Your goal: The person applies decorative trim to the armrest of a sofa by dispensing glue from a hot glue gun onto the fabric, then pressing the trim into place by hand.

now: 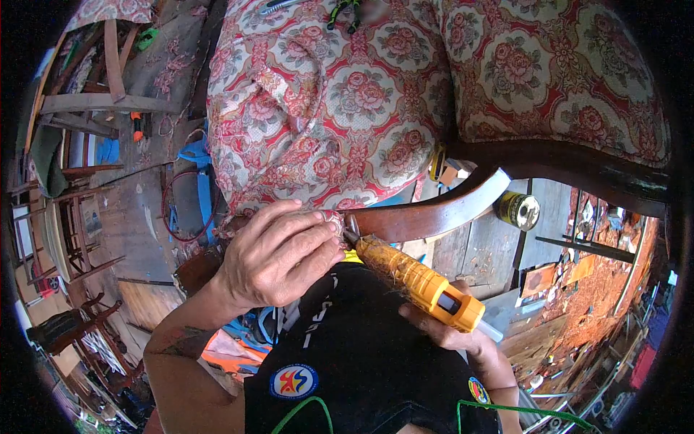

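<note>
My left hand is closed on the floral fabric at the front edge of the upholstered seat, beside the curved wooden armrest. A yellow glue gun lies diagonally in front of my black shirt, its nozzle close to the fabric edge by my left fingertips. Strands of dried glue or fibre cling to its body. Behind and under its rear end, my right hand holds it, with the fingers partly hidden. A clear glue stick pokes out of its back.
A can stands right of the armrest. Pliers lie on the seat at the top. A floral backrest rises at the upper right. Wooden frames and a blue clamp-like object are at the left.
</note>
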Demonstrator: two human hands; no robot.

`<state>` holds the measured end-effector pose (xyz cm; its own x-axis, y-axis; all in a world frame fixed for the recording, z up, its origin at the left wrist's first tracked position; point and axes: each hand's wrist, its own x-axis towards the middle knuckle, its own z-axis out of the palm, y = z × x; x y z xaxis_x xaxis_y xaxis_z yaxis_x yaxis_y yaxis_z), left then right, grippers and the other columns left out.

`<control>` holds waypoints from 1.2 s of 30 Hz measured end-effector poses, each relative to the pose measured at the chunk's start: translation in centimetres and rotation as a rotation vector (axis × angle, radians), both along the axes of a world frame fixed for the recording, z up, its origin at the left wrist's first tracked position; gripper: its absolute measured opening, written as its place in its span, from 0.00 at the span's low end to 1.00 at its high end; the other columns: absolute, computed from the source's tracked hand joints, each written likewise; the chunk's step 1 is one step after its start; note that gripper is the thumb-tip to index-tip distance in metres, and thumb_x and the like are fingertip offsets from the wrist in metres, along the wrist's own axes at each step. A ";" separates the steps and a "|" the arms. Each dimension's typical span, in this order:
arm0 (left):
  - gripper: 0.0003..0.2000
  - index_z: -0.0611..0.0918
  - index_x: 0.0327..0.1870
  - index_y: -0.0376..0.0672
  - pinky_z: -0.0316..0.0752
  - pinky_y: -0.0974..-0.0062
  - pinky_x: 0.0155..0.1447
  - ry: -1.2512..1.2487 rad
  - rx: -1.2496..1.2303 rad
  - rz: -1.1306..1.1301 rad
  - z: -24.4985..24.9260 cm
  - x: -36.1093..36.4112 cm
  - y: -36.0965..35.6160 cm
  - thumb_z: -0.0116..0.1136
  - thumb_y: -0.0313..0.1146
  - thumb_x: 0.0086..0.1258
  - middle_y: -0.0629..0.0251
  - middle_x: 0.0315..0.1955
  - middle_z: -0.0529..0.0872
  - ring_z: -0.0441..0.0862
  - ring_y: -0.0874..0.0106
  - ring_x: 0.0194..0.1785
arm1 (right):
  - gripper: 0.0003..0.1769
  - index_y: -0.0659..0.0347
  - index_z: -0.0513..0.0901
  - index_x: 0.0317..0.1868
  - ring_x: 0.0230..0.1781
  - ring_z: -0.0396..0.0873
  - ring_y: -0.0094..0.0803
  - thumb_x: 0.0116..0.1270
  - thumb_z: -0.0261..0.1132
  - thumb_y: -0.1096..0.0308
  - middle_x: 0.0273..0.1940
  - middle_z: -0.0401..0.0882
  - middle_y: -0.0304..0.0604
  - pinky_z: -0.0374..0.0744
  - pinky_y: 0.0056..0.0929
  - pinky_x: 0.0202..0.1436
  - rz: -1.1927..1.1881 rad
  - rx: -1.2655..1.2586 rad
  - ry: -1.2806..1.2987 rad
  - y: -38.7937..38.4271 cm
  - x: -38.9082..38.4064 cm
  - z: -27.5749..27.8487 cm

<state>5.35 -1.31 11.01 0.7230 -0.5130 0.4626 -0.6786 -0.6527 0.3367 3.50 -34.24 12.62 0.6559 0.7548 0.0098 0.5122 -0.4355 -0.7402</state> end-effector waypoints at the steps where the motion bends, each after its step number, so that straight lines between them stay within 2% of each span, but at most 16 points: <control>1: 0.12 0.93 0.42 0.45 0.86 0.51 0.62 0.000 0.003 -0.002 0.0 0.0 0.0 0.84 0.33 0.60 0.65 0.46 0.93 0.91 0.62 0.53 | 0.15 0.57 0.90 0.51 0.30 0.88 0.45 0.66 0.81 0.68 0.35 0.87 0.43 0.83 0.44 0.31 0.087 -0.087 -0.161 -0.5 -0.1 0.0; 2: 0.12 0.93 0.42 0.45 0.86 0.51 0.62 0.000 0.007 -0.003 0.0 0.0 0.0 0.84 0.33 0.60 0.65 0.45 0.93 0.91 0.62 0.53 | 0.15 0.56 0.90 0.52 0.31 0.88 0.44 0.66 0.80 0.68 0.35 0.87 0.42 0.82 0.45 0.31 0.175 -0.173 -0.323 -0.7 -0.2 0.0; 3: 0.12 0.93 0.42 0.45 0.86 0.51 0.62 -0.001 0.006 -0.002 0.0 0.0 0.0 0.84 0.33 0.60 0.65 0.45 0.93 0.91 0.62 0.53 | 0.15 0.56 0.90 0.52 0.31 0.88 0.44 0.66 0.80 0.68 0.35 0.87 0.42 0.82 0.45 0.31 0.177 -0.174 -0.323 -0.6 -0.2 -0.1; 5: 0.11 0.93 0.41 0.45 0.86 0.51 0.62 0.004 -0.003 -0.012 0.0 0.0 0.1 0.84 0.33 0.60 0.65 0.45 0.93 0.91 0.62 0.53 | 0.16 0.54 0.90 0.54 0.32 0.87 0.45 0.67 0.80 0.68 0.36 0.88 0.42 0.82 0.46 0.32 0.012 -0.082 -0.004 -0.4 -0.3 -0.2; 6: 0.11 0.93 0.41 0.45 0.86 0.51 0.62 0.004 -0.003 -0.010 0.0 0.0 0.0 0.84 0.33 0.60 0.65 0.45 0.93 0.91 0.62 0.53 | 0.16 0.54 0.90 0.54 0.32 0.87 0.45 0.67 0.80 0.68 0.36 0.88 0.42 0.82 0.46 0.32 0.014 -0.083 -0.004 -0.4 -0.2 -0.4; 9: 0.11 0.92 0.41 0.45 0.86 0.51 0.62 0.006 -0.007 -0.004 -0.1 -0.1 0.0 0.84 0.33 0.61 0.65 0.45 0.93 0.91 0.62 0.53 | 0.14 0.55 0.89 0.52 0.30 0.87 0.45 0.68 0.80 0.65 0.34 0.87 0.43 0.81 0.44 0.32 0.110 -0.057 -0.196 -0.5 0.0 -0.5; 11: 0.11 0.92 0.41 0.45 0.86 0.51 0.62 0.005 -0.009 -0.002 -0.1 -0.1 0.0 0.83 0.33 0.61 0.64 0.45 0.93 0.91 0.62 0.53 | 0.12 0.56 0.89 0.49 0.30 0.87 0.46 0.71 0.79 0.63 0.32 0.87 0.45 0.82 0.43 0.32 -0.149 -0.084 0.398 -0.2 -0.1 0.1; 14: 0.11 0.92 0.42 0.45 0.86 0.51 0.62 0.002 -0.011 -0.006 -0.1 -0.1 0.0 0.83 0.33 0.61 0.64 0.45 0.93 0.91 0.62 0.53 | 0.12 0.58 0.88 0.46 0.30 0.88 0.47 0.72 0.79 0.61 0.30 0.86 0.46 0.83 0.43 0.33 -0.200 -0.086 0.483 -0.1 -0.1 0.3; 18: 0.11 0.93 0.42 0.45 0.86 0.51 0.62 0.000 -0.010 -0.005 0.0 0.0 0.0 0.84 0.33 0.61 0.65 0.45 0.93 0.91 0.62 0.53 | 0.13 0.58 0.88 0.47 0.31 0.88 0.46 0.72 0.79 0.60 0.31 0.87 0.46 0.84 0.43 0.35 -0.210 -0.083 0.490 -0.2 0.0 0.5; 21: 0.11 0.93 0.42 0.45 0.86 0.52 0.62 -0.003 0.003 -0.008 -0.1 -0.1 0.1 0.84 0.34 0.61 0.65 0.45 0.93 0.91 0.62 0.53 | 0.15 0.58 0.88 0.47 0.31 0.88 0.46 0.71 0.80 0.58 0.32 0.88 0.46 0.84 0.42 0.35 -0.146 -0.089 0.335 -0.6 -0.1 0.1; 24: 0.11 0.93 0.42 0.45 0.86 0.52 0.62 0.009 0.004 -0.003 -0.1 -0.1 0.2 0.84 0.34 0.61 0.65 0.45 0.93 0.91 0.63 0.53 | 0.16 0.56 0.89 0.48 0.34 0.90 0.44 0.71 0.81 0.56 0.36 0.90 0.44 0.84 0.42 0.37 -0.159 -0.105 0.422 -1.0 -0.2 0.3; 27: 0.11 0.93 0.41 0.45 0.86 0.52 0.62 0.019 0.006 -0.006 -0.1 -0.1 0.2 0.84 0.34 0.61 0.66 0.45 0.94 0.91 0.63 0.53 | 0.16 0.51 0.91 0.55 0.41 0.91 0.40 0.72 0.80 0.57 0.41 0.91 0.40 0.84 0.40 0.41 -0.223 -0.143 0.661 -1.6 -0.5 0.5; 29: 0.11 0.92 0.41 0.45 0.86 0.52 0.63 0.009 0.002 -0.002 0.0 0.0 0.1 0.84 0.34 0.61 0.66 0.45 0.94 0.91 0.64 0.53 | 0.19 0.43 0.91 0.62 0.45 0.91 0.38 0.72 0.79 0.59 0.46 0.92 0.36 0.83 0.39 0.44 -0.242 -0.178 0.751 -1.8 -0.5 0.5; 33: 0.11 0.92 0.42 0.45 0.86 0.52 0.63 0.011 0.005 -0.001 0.1 0.0 0.1 0.83 0.34 0.61 0.65 0.46 0.94 0.91 0.64 0.54 | 0.22 0.39 0.90 0.64 0.44 0.91 0.39 0.70 0.79 0.60 0.47 0.92 0.35 0.83 0.39 0.44 -0.253 -0.130 0.813 -2.0 -0.1 0.6; 35: 0.12 0.92 0.43 0.45 0.86 0.52 0.63 0.018 0.004 -0.001 0.1 0.0 0.0 0.83 0.35 0.62 0.65 0.47 0.94 0.90 0.64 0.54 | 0.22 0.42 0.91 0.62 0.41 0.90 0.39 0.68 0.81 0.61 0.46 0.91 0.35 0.82 0.40 0.41 0.197 -0.151 -0.241 -2.6 0.3 -0.5; 36: 0.12 0.92 0.43 0.45 0.86 0.52 0.63 0.019 0.004 -0.001 0.1 0.0 0.1 0.83 0.35 0.62 0.65 0.47 0.94 0.90 0.64 0.54 | 0.22 0.42 0.91 0.62 0.41 0.90 0.39 0.68 0.81 0.61 0.46 0.91 0.35 0.82 0.40 0.41 0.197 -0.151 -0.240 -2.5 0.1 -0.2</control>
